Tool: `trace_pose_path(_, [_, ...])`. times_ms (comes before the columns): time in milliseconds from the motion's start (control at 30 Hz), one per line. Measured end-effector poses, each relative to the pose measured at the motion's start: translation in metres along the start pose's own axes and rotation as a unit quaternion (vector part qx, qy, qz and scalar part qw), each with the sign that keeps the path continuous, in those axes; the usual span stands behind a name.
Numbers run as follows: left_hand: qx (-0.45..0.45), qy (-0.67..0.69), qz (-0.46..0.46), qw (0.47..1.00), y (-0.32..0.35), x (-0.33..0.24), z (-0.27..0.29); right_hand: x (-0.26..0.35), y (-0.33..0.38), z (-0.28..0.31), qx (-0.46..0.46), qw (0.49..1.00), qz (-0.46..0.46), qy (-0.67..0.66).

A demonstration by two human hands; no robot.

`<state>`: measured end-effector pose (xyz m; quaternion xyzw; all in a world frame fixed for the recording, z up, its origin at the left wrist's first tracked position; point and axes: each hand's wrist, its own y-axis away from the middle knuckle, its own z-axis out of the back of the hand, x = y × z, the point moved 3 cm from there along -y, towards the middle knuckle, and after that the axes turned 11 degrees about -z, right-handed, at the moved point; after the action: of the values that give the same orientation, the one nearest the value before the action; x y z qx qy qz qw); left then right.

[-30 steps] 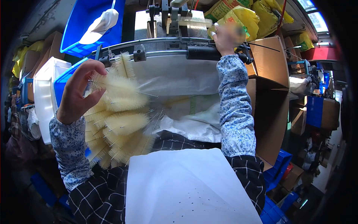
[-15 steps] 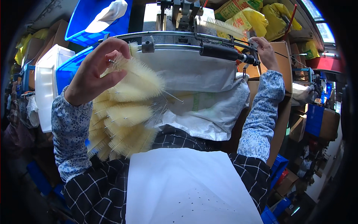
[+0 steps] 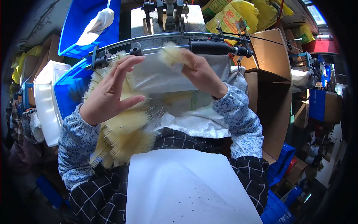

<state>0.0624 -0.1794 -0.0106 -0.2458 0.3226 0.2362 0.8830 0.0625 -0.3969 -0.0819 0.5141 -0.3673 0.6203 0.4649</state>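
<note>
My left hand [image 3: 110,93] is open, thumb and fingers apart, over a pile of cream-coloured bristle brushes [image 3: 126,125] with thin wire ends. Farther right, my right hand [image 3: 205,74] is closed round one cream bristle brush [image 3: 170,55], its bristles smeared by motion. That brush is just in front of a machine's shiny metal rod [image 3: 151,50], which runs sideways and ends at a black cylinder [image 3: 209,47] on the right. Whether brush and rod touch, I cannot tell. Below my hands, white woven sheeting [image 3: 197,121] hangs between the machine and my lap.
At the far left are a blue bin [image 3: 69,43] with a white cap [image 3: 99,24] over it, and a white plastic tub [image 3: 48,102]. An open cardboard box [image 3: 270,52] stands to the right, below yellow sacks [image 3: 233,20]. A thin dark rod [image 3: 266,38] sticks out rightward.
My right hand has moved left from the machine's right end and now has a brush in it. My left hand has let go of a brush and spread its fingers. The view has shifted slightly.
</note>
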Motion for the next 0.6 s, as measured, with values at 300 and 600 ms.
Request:
trace_pose_path(300, [0.171,-0.113,0.165,0.965,0.050,0.017,0.004,-0.065,-0.094,0.094,-0.262,0.730,0.021,0.631])
trace_pose_path(600, [0.074,0.001,0.151,0.986,0.047,0.022,0.015,-0.072,-0.103,0.095,-0.263,0.747,0.055,0.609])
